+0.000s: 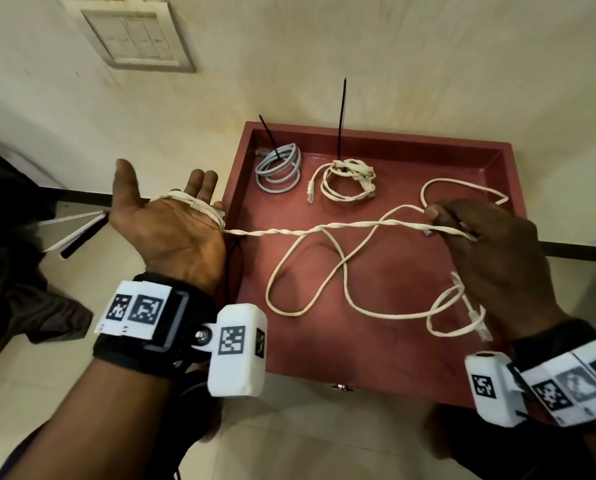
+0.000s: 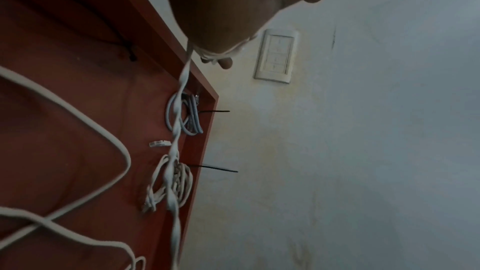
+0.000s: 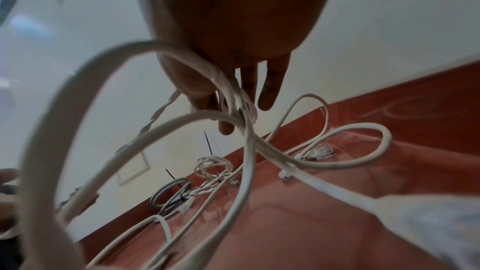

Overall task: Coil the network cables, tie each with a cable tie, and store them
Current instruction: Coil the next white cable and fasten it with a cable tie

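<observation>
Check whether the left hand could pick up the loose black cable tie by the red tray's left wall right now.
Probably not yet: the left hand is wound with the twisted white cable, pulled taut to the right hand. The loose black cable tie lies just below it, inside the red tray.

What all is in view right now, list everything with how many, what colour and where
tray: one, red-brown, centre, on the pale floor.
grey cable coil: one, tied with a black cable tie, tray's far left corner.
white cable coil: one, tied with a black tie, right of the grey one.
loose white cable: one, twisted, stretched between both hands, loops lying in the tray.
switch plate: one, cream, on the wall.
left hand: palm up, cable wound round it.
right hand: pinches the cable.
</observation>
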